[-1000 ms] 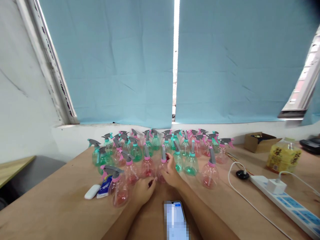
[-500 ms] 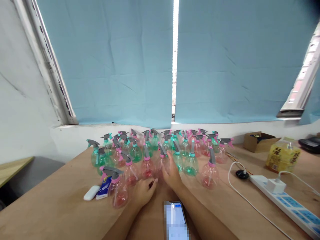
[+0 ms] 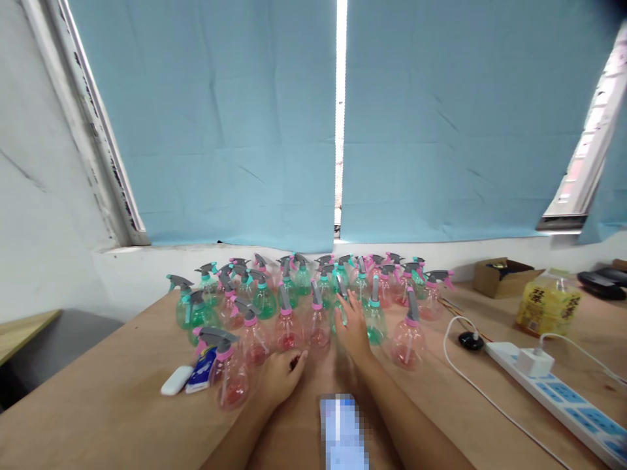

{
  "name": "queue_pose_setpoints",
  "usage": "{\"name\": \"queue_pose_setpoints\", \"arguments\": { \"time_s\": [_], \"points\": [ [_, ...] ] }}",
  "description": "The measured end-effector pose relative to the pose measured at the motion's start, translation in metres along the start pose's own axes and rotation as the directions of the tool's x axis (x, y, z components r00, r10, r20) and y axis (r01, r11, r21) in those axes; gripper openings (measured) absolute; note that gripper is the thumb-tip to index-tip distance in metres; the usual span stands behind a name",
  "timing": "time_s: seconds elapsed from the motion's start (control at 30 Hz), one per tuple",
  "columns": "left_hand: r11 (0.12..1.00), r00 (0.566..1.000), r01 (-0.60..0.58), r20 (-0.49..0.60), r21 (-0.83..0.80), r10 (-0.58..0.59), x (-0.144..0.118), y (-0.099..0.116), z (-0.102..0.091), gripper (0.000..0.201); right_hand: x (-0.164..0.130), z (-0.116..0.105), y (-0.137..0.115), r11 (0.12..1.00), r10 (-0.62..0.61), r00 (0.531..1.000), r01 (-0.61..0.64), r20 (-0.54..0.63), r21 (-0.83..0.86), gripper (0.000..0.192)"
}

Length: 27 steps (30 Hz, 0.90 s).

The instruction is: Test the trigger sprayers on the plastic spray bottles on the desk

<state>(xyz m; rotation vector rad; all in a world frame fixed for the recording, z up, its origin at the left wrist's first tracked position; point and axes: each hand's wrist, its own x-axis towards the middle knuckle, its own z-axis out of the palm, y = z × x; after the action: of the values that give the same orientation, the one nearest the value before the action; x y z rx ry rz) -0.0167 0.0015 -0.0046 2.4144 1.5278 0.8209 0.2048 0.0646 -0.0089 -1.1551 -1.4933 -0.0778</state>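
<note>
Up close, the right hand point(image 3: 353, 329) spreads its fingers against a green spray bottle point(image 3: 375, 321) amid the bottle cluster; the left hand point(image 3: 280, 375) rests loosely curled on the table point(image 3: 122, 405) before it. Phone point(image 3: 343, 431) nearer, power strip point(image 3: 558, 391) and yellow jug point(image 3: 547, 305) right; label unreadable.

Crowded spray bottles point(image 3: 313, 297) blocking frame centre, phone point(image 3: 343, 427) at bottom centre, power strip point(image 3: 558, 391) and cable point(image 3: 455, 359) barring lower right, bare table point(image 3: 98, 418) open at lower left
</note>
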Motion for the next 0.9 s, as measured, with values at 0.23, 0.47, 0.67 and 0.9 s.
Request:
{"name": "queue_pose_setpoints", "arguments": {
  "time_s": [0.23,0.47,0.67,0.9],
  "points": [
    [1.0,1.0,0.0,0.006,0.012,0.0,-0.001,-0.002,0.001,0.048,-0.002,0.002,0.007,0.986,0.117,0.985,-0.1,-0.129,0.132,0.021],
    [1.0,1.0,0.0,0.009,0.011,0.0,0.0,-0.001,0.002,0.049,-0.001,0.0,0.0,0.953,0.183,0.967,-0.13,-0.178,0.272,0.049],
    [1.0,1.0,0.007,0.027,0.012,-0.007,0.0,0.0,-0.001,0.047,0.007,-0.008,-0.015,0.967,0.226,0.96,-0.2,-0.166,0.159,0.058],
    [1.0,1.0,0.0,0.019,0.024,-0.001,0.0,-0.002,0.002,0.048,0.017,-0.017,-0.011,0.892,0.16,0.98,-0.196,0.121,0.408,0.035]
  ]
}}
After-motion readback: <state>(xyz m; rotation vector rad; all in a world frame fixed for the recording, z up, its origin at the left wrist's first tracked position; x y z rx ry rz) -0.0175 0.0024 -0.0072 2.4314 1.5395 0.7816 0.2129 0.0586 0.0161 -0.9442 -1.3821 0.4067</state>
